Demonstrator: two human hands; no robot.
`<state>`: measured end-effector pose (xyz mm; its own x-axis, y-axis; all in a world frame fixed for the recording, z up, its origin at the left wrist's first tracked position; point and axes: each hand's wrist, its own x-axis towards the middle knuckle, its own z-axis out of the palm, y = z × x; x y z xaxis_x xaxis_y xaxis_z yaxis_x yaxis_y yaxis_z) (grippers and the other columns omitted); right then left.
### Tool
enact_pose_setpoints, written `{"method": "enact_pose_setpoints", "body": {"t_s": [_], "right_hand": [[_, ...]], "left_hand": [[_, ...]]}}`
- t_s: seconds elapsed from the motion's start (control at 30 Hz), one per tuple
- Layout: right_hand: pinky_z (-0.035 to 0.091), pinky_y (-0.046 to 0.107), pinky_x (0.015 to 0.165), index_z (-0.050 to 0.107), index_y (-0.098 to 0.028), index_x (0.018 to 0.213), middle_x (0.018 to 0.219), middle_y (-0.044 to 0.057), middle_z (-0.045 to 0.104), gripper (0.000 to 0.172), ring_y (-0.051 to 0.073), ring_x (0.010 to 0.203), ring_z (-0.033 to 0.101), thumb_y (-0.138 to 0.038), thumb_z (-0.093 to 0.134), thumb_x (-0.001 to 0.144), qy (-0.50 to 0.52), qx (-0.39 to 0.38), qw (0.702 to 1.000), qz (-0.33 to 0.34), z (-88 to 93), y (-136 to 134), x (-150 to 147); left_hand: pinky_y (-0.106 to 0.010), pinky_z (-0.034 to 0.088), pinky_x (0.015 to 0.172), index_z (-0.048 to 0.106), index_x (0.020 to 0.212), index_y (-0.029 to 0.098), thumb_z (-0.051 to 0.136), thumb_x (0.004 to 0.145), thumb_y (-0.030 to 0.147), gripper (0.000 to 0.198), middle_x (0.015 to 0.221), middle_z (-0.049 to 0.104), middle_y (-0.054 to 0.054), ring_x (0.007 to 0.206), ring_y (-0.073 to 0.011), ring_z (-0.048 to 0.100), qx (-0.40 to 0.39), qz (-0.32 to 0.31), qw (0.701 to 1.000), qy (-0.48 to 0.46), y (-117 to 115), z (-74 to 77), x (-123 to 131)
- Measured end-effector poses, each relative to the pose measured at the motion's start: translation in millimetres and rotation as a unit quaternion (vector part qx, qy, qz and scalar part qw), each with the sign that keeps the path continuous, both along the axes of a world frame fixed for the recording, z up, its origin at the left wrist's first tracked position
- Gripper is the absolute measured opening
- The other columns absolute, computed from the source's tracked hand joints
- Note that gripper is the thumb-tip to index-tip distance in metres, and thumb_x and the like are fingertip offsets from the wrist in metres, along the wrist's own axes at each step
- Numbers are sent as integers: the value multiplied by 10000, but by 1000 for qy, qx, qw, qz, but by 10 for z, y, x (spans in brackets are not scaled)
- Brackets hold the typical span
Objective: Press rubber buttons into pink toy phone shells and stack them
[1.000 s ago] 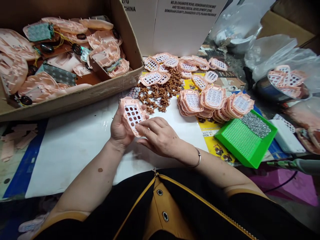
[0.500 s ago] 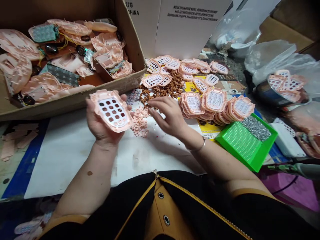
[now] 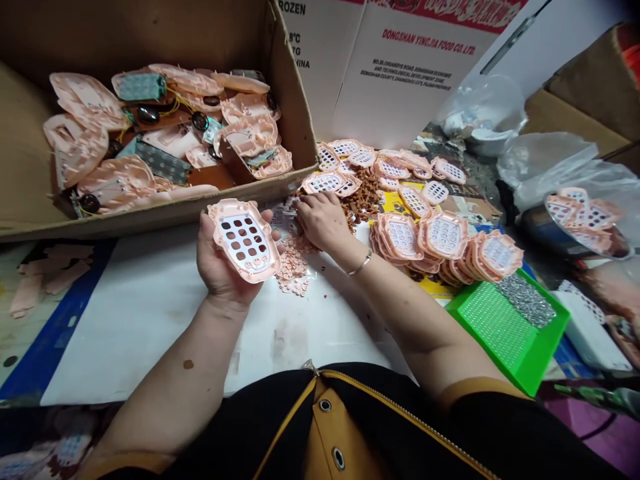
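Observation:
My left hand [image 3: 220, 267] is closed round the edge of a pink plastic shell [image 3: 247, 241], held tilted above the table. The shell has a white keypad panel with rows of dark holes, and small pink buttons fill its lowest row. My right hand [image 3: 323, 223] is among the small parts beyond, its fingers bent down and pressed together; what they pinch, if anything, is hidden. Beside that hand lie a heap of small pink ring-like buttons [image 3: 293, 270] and a heap of brown parts [image 3: 367, 197].
At left stands a cardboard box [image 3: 295, 100] with shells, circuit boards and wires. Stacked pink shells [image 3: 443, 237] stand right of my right hand. A green tray [image 3: 525, 360] holds metal screws [image 3: 527, 303]. Farther right, a metal bowl [image 3: 560, 227] holds more shells.
My right hand has moved away from me into the small parts, and its spread fingers have bent down. My left hand still holds the shell. The view has shifted and tilted up slightly.

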<state>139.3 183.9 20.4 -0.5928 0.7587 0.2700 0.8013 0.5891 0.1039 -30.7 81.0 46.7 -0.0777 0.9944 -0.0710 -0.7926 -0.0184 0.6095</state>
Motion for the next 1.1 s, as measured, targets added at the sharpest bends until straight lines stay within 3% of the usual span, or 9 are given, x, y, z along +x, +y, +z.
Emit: {"method": "enact_pose_setpoints", "body": {"t_s": [0.13, 0.33, 0.5, 0.6, 0.67, 0.77, 0.87, 0.97, 1.1], "right_hand": [[350, 443, 1037, 715, -257, 1163, 1351, 105, 641, 312, 261, 1198, 543, -194, 460, 993, 71, 29, 997, 29, -70, -282, 391], [377, 491, 1057, 724, -388, 1126, 1148, 36, 717, 305, 219, 1072, 614, -227, 517, 969, 179, 134, 975, -15, -149, -668, 775], [416, 488, 1036, 747, -375, 1038, 1075, 39, 724, 262, 210, 1015, 646, -243, 532, 966, 218, 204, 954, -16, -83, -855, 844], [451, 478, 1010, 746, -338, 1012, 1065, 43, 736, 243, 213, 1015, 663, -241, 527, 970, 230, 204, 951, -15, -72, -891, 802], [473, 454, 993, 735, -297, 1020, 1051, 49, 750, 233, 203, 997, 678, -215, 522, 977, 263, 191, 945, 20, -50, -893, 767], [522, 382, 879, 721, -239, 1061, 967, 62, 755, 226, 178, 899, 684, -207, 507, 994, 336, 113, 932, 76, 62, -888, 743], [536, 330, 756, 721, -223, 1097, 918, 57, 732, 252, 164, 832, 665, -315, 501, 1013, 409, -46, 909, 68, 262, -904, 725], [547, 334, 789, 733, -229, 1079, 965, 49, 725, 280, 161, 863, 663, -426, 559, 983, 473, -180, 860, 69, 444, -948, 628], [544, 330, 842, 734, -226, 1020, 1007, 41, 719, 307, 158, 907, 655, -501, 660, 907, 552, -274, 784, 76, 515, -967, 419]], "left_hand": [[-351, 623, 571, 692, 1011, 216, 544, 865, 665, 495, 932, 749, -92, 710, -237, 729, 9, 2, 1000, 0, 4, -16, 52], [-343, 619, 542, 685, 1010, 194, 557, 837, 695, 545, 914, 747, -103, 709, -243, 735, -7, 5, 1000, 19, 34, -81, 91], [-377, 642, 591, 694, 983, 208, 590, 833, 663, 491, 908, 747, -95, 761, -257, 741, 13, -2, 1000, 12, 36, -118, 126], [-376, 643, 581, 695, 990, 246, 597, 846, 634, 425, 924, 752, -81, 805, -268, 747, 22, 1, 1000, 8, 25, -96, 131], [-375, 643, 577, 690, 987, 259, 592, 855, 623, 399, 938, 754, -71, 806, -266, 748, 20, -2, 1000, 3, 18, -69, 131], [-373, 640, 566, 676, 975, 253, 597, 855, 607, 382, 931, 752, -65, 760, -257, 746, 9, -4, 1000, 0, 8, -44, 146], [-374, 631, 556, 672, 1003, 220, 614, 844, 600, 416, 913, 747, -83, 713, -256, 740, -13, -29, 999, 8, -11, -67, 199], [-401, 633, 602, 675, 1024, 205, 642, 832, 578, 421, 928, 750, -93, 739, -269, 740, -30, -84, 996, 15, -50, -112, 280], [-428, 630, 738, 665, 1055, 209, 691, 834, 472, 344, 986, 752, -79, 889, -289, 738, -30, -109, 994, -1, -101, -129, 343]]}}
